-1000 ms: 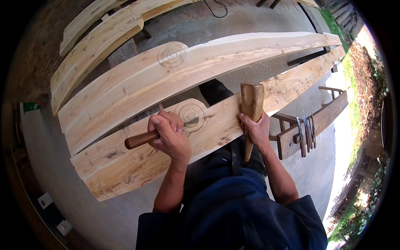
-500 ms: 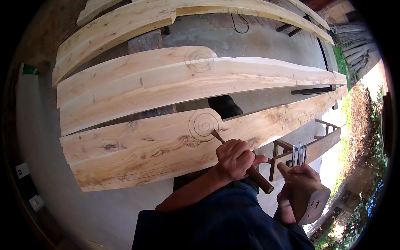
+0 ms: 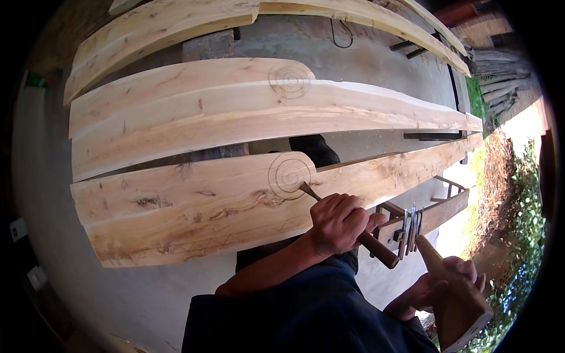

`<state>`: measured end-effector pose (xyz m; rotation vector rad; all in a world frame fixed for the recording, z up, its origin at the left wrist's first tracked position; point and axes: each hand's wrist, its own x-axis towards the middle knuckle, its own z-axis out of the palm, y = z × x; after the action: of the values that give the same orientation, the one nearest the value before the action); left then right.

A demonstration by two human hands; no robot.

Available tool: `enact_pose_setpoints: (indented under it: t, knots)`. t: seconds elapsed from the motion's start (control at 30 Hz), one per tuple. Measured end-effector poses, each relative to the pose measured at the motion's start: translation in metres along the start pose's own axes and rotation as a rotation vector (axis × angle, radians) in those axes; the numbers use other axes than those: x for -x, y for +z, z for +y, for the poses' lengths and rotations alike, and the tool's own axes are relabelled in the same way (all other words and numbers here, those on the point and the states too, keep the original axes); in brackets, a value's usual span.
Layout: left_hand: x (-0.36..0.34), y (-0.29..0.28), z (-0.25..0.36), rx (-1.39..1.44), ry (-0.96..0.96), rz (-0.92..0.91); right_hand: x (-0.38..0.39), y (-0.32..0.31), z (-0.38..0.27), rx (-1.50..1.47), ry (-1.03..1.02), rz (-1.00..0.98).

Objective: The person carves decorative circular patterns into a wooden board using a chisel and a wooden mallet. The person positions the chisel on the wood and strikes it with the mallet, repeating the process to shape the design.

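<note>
My left hand (image 3: 338,223) is closed around the wooden handle of a chisel (image 3: 376,250), whose steel tip sits at the lower right edge of penciled concentric circles on the near board (image 3: 159,217). My right hand (image 3: 441,288) grips a wooden mallet (image 3: 462,317) at the lower right, apart from the chisel, its handle pointing up toward the upper left. Behind the near board lies a second pale board (image 3: 194,117), also marked with circles. Faint zigzag lines run along the near board's lower part.
More long boards (image 3: 147,32) lie at the back on supports. Several chisels (image 3: 412,229) stand along a low wooden bench (image 3: 447,209) at the right. A dark object (image 3: 312,150) shows between the boards. Grass, leaves and stacked wood (image 3: 500,76) lie beyond at the right.
My left hand moved right and down, swinging the chisel's tip onto the circles. My right hand moved right and down with the mallet, turning it over. The camera view also shifted.
</note>
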<state>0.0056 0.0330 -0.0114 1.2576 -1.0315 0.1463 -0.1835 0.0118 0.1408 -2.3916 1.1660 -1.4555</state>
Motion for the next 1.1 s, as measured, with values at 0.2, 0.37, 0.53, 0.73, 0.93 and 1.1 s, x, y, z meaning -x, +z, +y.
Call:
enact_pose_setpoints:
  t: [0.2, 0.37, 0.53, 0.73, 0.93, 1.1]
  knots:
    - [-0.003, 0.000, -0.002, 0.028, -0.052, -0.008, -0.009, 0.025, 0.011, 0.102, -0.228, -0.281]
    - [-0.007, -0.004, 0.003, 0.014, -0.120, -0.038, -0.018, 0.040, 0.018, 0.214, -0.427, -0.461]
    - [-0.028, -0.007, 0.010, 0.171, -0.216, -0.196, 0.001, 0.046, 0.039, 0.094, -0.251, -0.388]
    - [-0.034, 0.002, 0.004, 0.163, -0.238, -0.147, -0.020, 0.038, 0.047, 0.286, -0.382, -0.228]
    - [-0.038, -0.002, -0.001, 0.163, -0.259, -0.123, -0.069, -0.026, 0.030, -0.773, 0.088, 0.375]
    - [-0.038, -0.002, -0.005, 0.146, -0.228, -0.127, -0.052, 0.063, 0.021, 0.328, -0.357, -0.425]
